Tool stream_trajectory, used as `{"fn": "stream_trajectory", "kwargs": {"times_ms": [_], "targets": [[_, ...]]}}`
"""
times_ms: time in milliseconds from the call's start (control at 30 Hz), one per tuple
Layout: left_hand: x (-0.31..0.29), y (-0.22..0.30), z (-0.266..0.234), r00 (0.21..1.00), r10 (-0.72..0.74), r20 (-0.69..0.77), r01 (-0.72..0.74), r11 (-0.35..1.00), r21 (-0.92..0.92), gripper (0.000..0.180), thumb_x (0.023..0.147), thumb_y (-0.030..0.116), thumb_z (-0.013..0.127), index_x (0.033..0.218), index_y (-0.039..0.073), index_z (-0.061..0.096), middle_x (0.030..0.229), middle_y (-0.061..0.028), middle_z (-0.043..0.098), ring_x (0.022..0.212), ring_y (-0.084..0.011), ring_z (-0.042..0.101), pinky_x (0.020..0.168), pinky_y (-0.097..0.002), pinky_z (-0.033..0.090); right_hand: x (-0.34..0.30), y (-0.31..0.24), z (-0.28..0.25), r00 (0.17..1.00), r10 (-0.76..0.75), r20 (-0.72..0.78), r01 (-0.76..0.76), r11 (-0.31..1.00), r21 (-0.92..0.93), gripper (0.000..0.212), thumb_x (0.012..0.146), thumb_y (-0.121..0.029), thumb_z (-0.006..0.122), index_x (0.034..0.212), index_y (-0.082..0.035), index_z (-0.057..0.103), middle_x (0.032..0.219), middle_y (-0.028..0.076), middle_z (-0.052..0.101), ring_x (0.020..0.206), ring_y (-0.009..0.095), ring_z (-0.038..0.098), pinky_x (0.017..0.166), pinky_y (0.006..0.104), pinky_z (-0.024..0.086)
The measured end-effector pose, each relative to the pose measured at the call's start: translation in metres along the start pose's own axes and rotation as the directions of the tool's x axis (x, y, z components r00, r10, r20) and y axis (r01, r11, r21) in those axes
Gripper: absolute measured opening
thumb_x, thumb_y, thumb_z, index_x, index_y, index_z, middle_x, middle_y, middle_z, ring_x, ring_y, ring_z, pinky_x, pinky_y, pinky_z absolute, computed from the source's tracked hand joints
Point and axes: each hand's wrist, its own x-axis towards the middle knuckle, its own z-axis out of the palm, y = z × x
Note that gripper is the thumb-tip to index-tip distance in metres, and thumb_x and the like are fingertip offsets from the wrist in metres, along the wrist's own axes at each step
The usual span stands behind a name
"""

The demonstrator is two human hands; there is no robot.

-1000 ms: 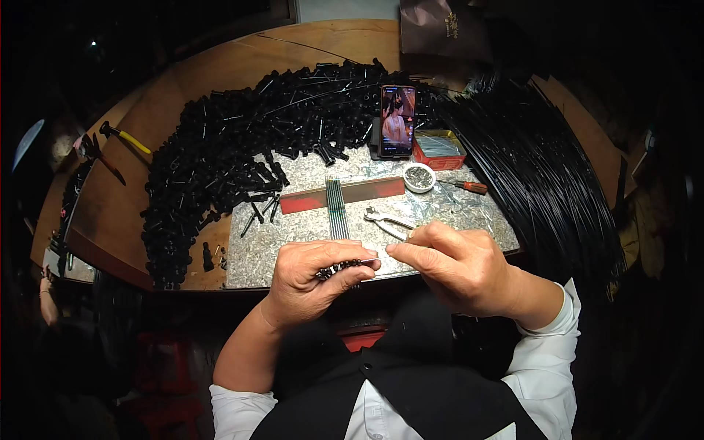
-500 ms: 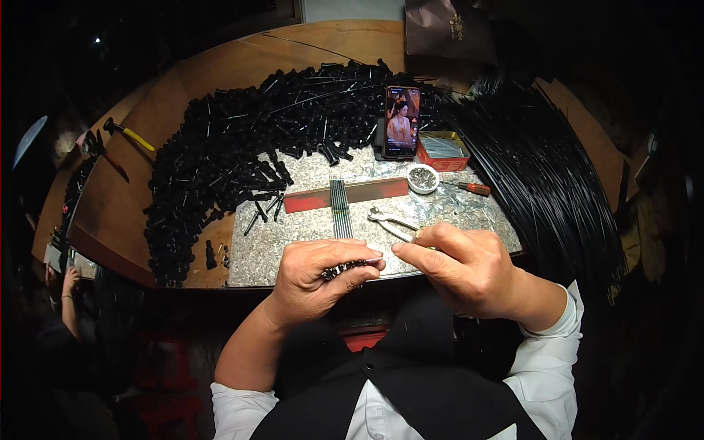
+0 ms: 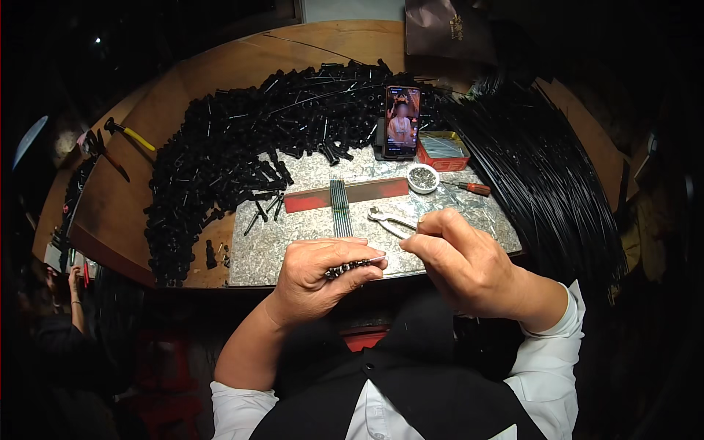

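Observation:
My left hand (image 3: 312, 271) is closed around a row of small black fittings (image 3: 346, 269) at the near ends of several thin rods (image 3: 339, 209). The rods rest across a long red-and-brown block (image 3: 375, 190) and run toward me. A pale tip sticks out by the left thumb and fingertips. Apart from it, my right hand (image 3: 462, 257) has thumb and forefinger pinched together. Whatever small thing they may hold cannot be made out. Pliers with pale handles (image 3: 392, 222) lie on the speckled board (image 3: 264, 257), their handle ends partly hidden behind the right hand.
A heap of black tube-like parts (image 3: 220, 147) covers the left and back. A lit phone (image 3: 401, 121), red tin (image 3: 443, 152), white bowl of small metal bits (image 3: 423, 178) and screwdriver (image 3: 477, 189) stand right of centre. Black rods (image 3: 550, 161) lie far right; another person's hand (image 3: 75, 279) shows far left.
My right hand has drawn slightly away from the left hand, to the right. The left hand with its fittings has shifted a little right. Far left, the other person's hand has moved slightly.

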Motion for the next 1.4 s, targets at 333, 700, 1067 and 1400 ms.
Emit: {"fn": "stream_trajectory", "kwargs": {"times_ms": [333,700,1067,1400], "targets": [[0.001,-0.001,0.000,1.000,0.016,0.006,-0.016,1.000,0.021,0.017,0.078,0.007,0.072,0.093,0.001,0.069,0.084,-0.0095,0.072,0.081,-0.0221,0.071,0.085,-0.0360,0.052,0.008,0.005,-0.006,0.996,-0.060,0.063,0.056,0.997,0.056,0.029,0.070,0.004,0.062,0.099,0.003,0.060,0.084,0.013,0.054,0.068,0.023,0.058,0.055,0.0303,0.049],[0.001,-0.004,0.001,0.998,0.064,0.003,-0.064,0.995,0.080,0.021,0.074,0.013,0.077,0.091,0.003,0.070,0.081,-0.0096,0.072,0.080,-0.0224,0.071,0.085,-0.0392,0.054,0.011,0.004,-0.005,0.989,-0.148,-0.011,0.149,0.987,0.058,0.031,0.065,0.003,0.065,0.096,0.001,0.064,0.076,0.010,0.055,0.061,0.020,0.054,0.049,0.0291,0.044],[0.002,-0.007,0.000,0.996,0.082,-0.020,-0.081,0.995,0.056,0.026,0.072,0.020,0.078,0.092,0.004,0.070,0.082,-0.0075,0.072,0.078,-0.0215,0.071,0.083,-0.0377,0.054,0.017,0.012,-0.002,0.988,-0.153,-0.006,0.153,0.983,0.104,0.034,0.065,0.001,0.066,0.099,-0.003,0.067,0.077,0.008,0.055,0.064,0.019,0.054,0.052,0.0290,0.044],[0.002,-0.010,0.000,0.994,0.106,-0.011,-0.105,0.992,0.066,0.029,0.070,0.022,0.080,0.090,0.004,0.070,0.082,-0.0072,0.072,0.077,-0.0214,0.071,0.082,-0.0380,0.055,0.016,0.008,-0.001,0.990,-0.144,0.000,0.143,0.985,0.097,0.035,0.066,0.000,0.066,0.100,-0.003,0.067,0.078,0.007,0.055,0.065,0.019,0.054,0.052,0.0291,0.043]]}}
